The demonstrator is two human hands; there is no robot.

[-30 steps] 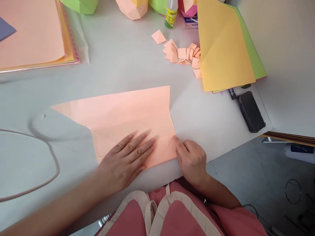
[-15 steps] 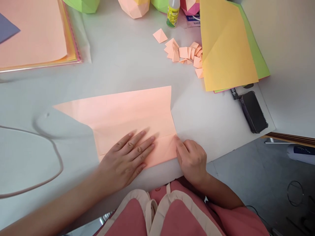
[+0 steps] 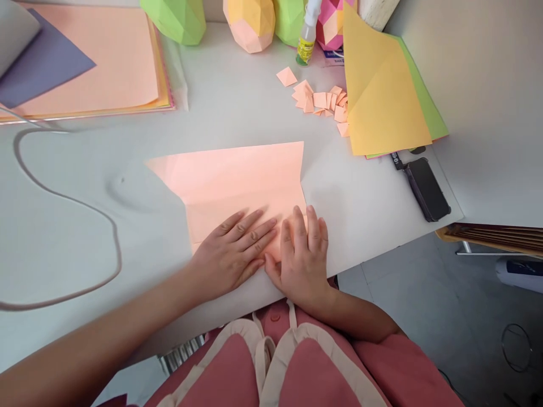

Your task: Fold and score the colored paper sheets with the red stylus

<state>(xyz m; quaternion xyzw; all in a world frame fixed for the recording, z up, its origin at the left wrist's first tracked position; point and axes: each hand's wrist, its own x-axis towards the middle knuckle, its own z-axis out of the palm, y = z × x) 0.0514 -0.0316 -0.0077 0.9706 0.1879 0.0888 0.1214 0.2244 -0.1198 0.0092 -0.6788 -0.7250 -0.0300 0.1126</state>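
A large peach paper sheet (image 3: 237,175), folded with a flap along its near side, lies on the white table (image 3: 212,107). My left hand (image 3: 231,254) rests flat on the folded near part, fingers stretched out and close together. My right hand (image 3: 301,254) lies flat beside it on the sheet's near right corner, fingers extended, its thumb close to the left hand's fingers. Neither hand grips anything.
Several small folded peach pieces (image 3: 320,99) lie at the back, next to yellow and green sheets (image 3: 382,96). A glue bottle (image 3: 307,39) and paper models (image 3: 250,20) stand behind. A paper stack (image 3: 93,68) is back left, a cable (image 3: 85,209) left, a black phone (image 3: 426,189) right.
My right hand moved from pinching the sheet's right edge to lying flat on its near right corner, closer to the left hand. The view shifted, so everything sits further right.
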